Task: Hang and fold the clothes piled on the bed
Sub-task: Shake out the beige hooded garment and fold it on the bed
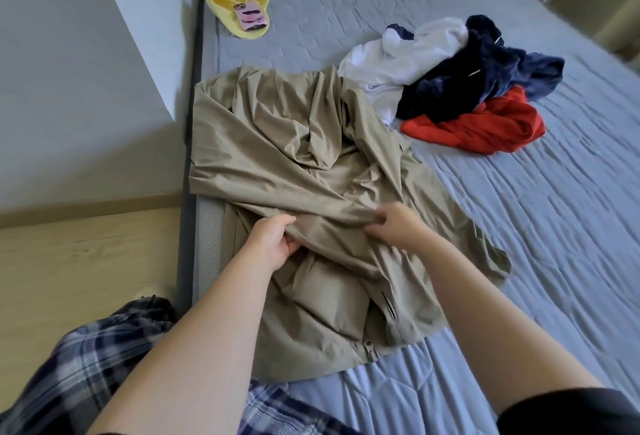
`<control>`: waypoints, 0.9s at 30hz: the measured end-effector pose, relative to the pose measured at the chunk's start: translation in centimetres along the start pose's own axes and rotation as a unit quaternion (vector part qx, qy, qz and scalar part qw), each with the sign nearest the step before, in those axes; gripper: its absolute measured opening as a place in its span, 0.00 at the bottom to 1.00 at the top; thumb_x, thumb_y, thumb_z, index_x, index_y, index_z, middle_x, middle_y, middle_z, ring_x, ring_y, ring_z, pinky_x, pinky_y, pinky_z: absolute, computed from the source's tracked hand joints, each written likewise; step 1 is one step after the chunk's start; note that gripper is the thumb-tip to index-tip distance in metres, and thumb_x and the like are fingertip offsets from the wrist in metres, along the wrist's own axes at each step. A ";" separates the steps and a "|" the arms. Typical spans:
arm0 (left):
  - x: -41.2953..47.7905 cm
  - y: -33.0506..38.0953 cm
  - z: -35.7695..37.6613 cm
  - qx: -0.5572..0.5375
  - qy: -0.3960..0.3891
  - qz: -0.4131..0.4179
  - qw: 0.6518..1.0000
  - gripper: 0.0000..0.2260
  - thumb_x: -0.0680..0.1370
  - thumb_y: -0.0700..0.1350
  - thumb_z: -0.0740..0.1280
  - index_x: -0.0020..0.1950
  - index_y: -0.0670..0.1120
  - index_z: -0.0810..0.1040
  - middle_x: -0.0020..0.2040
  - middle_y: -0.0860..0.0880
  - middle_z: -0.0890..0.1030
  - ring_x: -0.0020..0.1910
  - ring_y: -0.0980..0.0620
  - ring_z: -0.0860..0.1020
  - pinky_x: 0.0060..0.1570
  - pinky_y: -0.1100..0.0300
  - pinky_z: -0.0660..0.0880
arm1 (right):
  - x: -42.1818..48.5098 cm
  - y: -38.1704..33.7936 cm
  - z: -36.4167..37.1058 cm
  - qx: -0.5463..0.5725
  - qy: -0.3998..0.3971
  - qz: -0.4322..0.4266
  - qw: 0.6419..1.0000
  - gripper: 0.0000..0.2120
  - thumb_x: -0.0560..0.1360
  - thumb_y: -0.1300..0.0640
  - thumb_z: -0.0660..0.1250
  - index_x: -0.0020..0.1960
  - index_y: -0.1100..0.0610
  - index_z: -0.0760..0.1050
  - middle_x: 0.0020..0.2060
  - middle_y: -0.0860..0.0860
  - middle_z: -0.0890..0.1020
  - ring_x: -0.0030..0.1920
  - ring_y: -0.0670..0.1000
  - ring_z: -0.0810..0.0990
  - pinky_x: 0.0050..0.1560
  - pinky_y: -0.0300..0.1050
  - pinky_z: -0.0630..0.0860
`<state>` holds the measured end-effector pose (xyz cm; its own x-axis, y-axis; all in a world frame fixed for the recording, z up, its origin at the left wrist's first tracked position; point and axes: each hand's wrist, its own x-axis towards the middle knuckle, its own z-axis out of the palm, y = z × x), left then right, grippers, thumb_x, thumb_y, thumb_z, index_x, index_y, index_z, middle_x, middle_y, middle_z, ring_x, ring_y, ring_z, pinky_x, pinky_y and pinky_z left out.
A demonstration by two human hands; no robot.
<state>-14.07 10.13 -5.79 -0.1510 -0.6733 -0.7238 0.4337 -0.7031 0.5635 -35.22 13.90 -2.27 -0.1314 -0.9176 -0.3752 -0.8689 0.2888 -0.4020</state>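
Fingers [290, 247] of the left hand [272, 244] are curled round a diagonal fold of the tan jacket [277, 116]. The thumb lies on top and the fingertips are tucked under the cloth, partly hidden. The right hand [398, 227] pinches the same fold just beside it. Its fingers are bent onto the fabric, and blur obscures their exact placing.

The jacket lies spread on the bed [519, 227] at its left edge, directly in front of the person. The fabric is thin, smooth and creased into long soft ridges. A metal zipper pull [369, 351] shows at the near hem. The gripped fold may be a sleeve, but this cannot be confirmed.

A pile of clothes lies further back and to the right, well apart from the hands:
- White garment [391, 60], smooth, touching the jacket's far edge.
- Navy garment [460, 78], fuzzy in texture, on top.
- Blue garment [540, 71], crumpled, at the far right.
- Red garment [485, 126], bunched at the near side.

The shapes of these garments are lost in the heap.

A yellow cloth [228, 2] lies at the far left corner of the bed, with a phone in a pink case [251, 17] on it. The bedcover is grey-blue and quilted. Plaid trousers [86, 365] and a black sleeve [571, 410] are cut off by the lower edge. Pale wood floor [69, 261] shows at the left.
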 end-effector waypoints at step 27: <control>-1.2 -2.1 -0.8 0.785 0.006 0.098 0.612 0.10 0.73 0.45 0.69 0.51 0.44 0.75 0.58 0.44 0.78 0.56 0.43 0.76 0.49 0.58 0.72 | -2.1 11.5 -2.1 -0.002 0.042 0.210 0.977 0.21 0.71 0.42 0.71 0.36 0.58 0.70 0.33 0.53 0.75 0.34 0.52 0.74 0.31 0.44 0.67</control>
<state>-14.09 12.65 -6.41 -0.2225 -0.7850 -0.5782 -0.9463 0.0314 0.3216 -45.95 18.61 -4.38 -0.5155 -0.7378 -0.4357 -0.7319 0.6436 -0.2238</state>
